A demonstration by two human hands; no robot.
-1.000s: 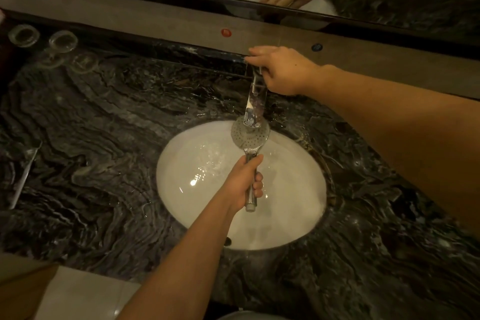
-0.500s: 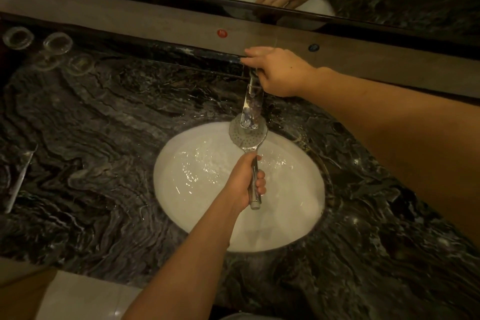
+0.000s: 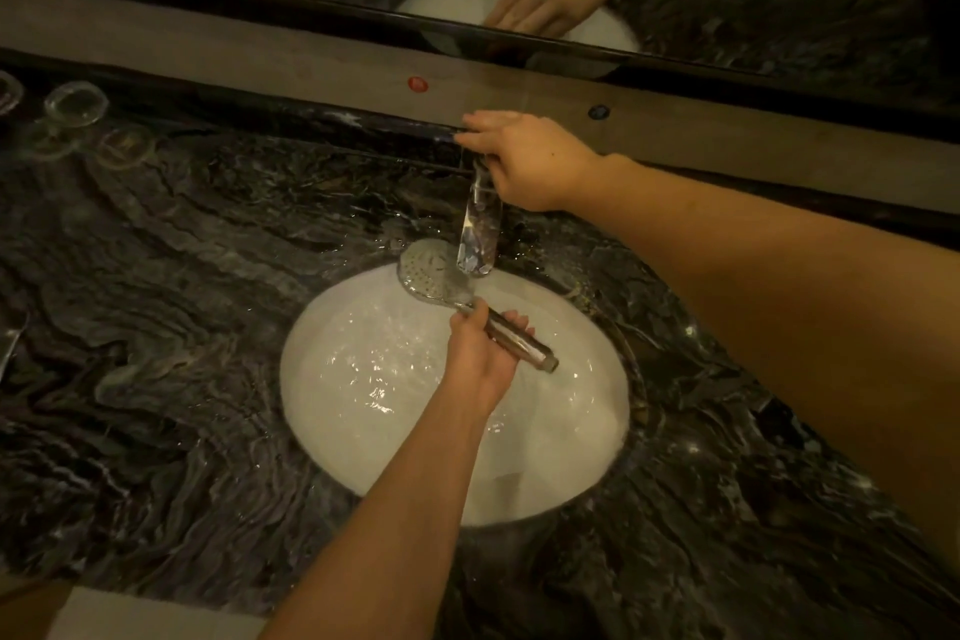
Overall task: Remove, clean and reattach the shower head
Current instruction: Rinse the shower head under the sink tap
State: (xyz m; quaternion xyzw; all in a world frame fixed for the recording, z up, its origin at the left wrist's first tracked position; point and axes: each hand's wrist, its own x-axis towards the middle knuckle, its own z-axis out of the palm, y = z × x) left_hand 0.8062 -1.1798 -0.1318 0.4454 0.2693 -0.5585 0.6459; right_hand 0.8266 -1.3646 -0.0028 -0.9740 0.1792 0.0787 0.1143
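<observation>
We held the shower head (image 3: 435,273) by its handle in our left hand (image 3: 480,353), fingers and thumb wrapped round the chrome stem, with the perforated face lying beyond the knuckles and just to the left of the tap spout (image 3: 478,229), over the far edge of the white basin (image 3: 587,431). Our right hand (image 3: 524,159) rested on top of the tap at its base, fingers curled down over it; whether it gripped a lever or merely pressed on the fitting could not be made out, since the hand covered that part. We judged the step in hand to be rinsing, the head already being off its hose. To do it well, the face should be brought directly beneath the spout outlet, nozzles up, then tilted slowly so water sweeps every hole, while the flow is kept moderate to limit splashing onto the dark stone counter (image 3: 182,327). A firm grip matters, because wet chrome is likely to be slippery. Any stream from the spout was hard to see in the dim light, though the basin surface glistened. The drain lay hidden under our left forearm, the open end of the handle showed no detail, and the glasses (image 3: 75,101) far beyond the left hand were partly cut off.
</observation>
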